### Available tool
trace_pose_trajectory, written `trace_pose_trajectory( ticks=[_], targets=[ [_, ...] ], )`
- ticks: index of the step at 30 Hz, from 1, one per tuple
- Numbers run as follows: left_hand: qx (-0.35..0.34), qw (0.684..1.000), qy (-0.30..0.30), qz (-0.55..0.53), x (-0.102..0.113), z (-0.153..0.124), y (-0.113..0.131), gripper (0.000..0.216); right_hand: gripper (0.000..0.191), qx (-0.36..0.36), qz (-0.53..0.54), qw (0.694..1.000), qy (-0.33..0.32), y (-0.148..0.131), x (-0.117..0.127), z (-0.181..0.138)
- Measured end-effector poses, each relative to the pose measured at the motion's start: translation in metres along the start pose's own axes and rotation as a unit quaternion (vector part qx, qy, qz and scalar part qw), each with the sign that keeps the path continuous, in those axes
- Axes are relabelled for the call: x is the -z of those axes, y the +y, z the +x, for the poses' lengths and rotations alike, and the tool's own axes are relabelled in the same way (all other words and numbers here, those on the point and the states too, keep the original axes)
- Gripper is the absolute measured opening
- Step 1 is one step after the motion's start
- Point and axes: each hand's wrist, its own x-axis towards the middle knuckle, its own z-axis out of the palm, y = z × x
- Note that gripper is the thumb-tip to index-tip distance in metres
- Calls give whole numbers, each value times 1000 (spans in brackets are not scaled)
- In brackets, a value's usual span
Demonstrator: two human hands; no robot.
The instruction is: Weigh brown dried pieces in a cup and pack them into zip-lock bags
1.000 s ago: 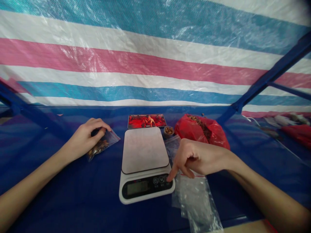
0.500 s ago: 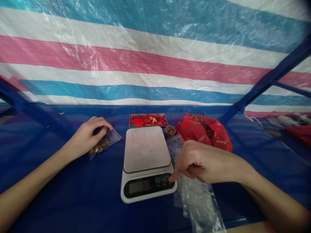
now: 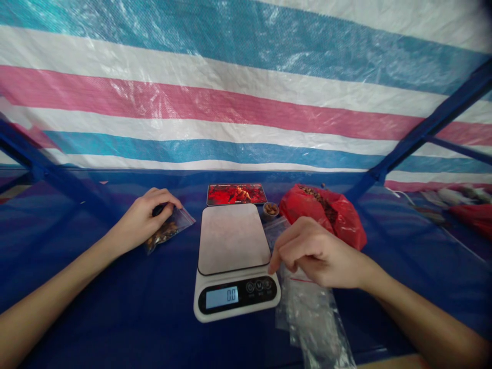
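Observation:
My left hand (image 3: 151,218) pinches the top corner of a clear zip bag (image 3: 169,233) with small brown pieces inside, resting on the blue surface. A white kitchen scale (image 3: 234,256) stands in the middle, its pan bare and its lit display (image 3: 222,298) reading 0.0. At the scale's right edge, just above the buttons, is my right hand (image 3: 313,251); its fingers are curled and the index fingertip is close to or touching the casing. I see nothing held in it. Under and below that hand lie flat clear zip bags (image 3: 319,323).
Behind the scale lies a red printed card (image 3: 236,194). Beside it stands a small cup of brown nuts (image 3: 271,209). An open red plastic bag (image 3: 346,220) full of brown pieces sits at the right. Blue frame bars (image 3: 418,136) flank a striped sheet (image 3: 230,97).
My right index finger has lifted off the scale's right-hand button and moved slightly up. The display has lit up, still at 0.0. My left hand keeps hold of the zip bag.

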Motion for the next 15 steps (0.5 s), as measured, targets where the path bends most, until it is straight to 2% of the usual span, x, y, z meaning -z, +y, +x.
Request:
trace_pose_trajectory(
  ticks=[3,5,8,11,15],
  targets=[
    [3,1000,-2,1,0,0,-1,30,38,-18,-55,986,156,9,12,1],
    [1,1000,2,-1,-1,0,-1,29,37,-55,-147,965,210,19,20,2],
    [-8,1000,12,-5,-2,0,-4,28,40,-90,-240,949,182,37,29,2],
    [-15,1000,14,-4,-2,1,-5,27,57,-107,-259,948,148,53,32,1],
    [-19,1000,16,-1,-2,1,-6,27,67,-134,-261,947,132,63,28,0]
  ],
)
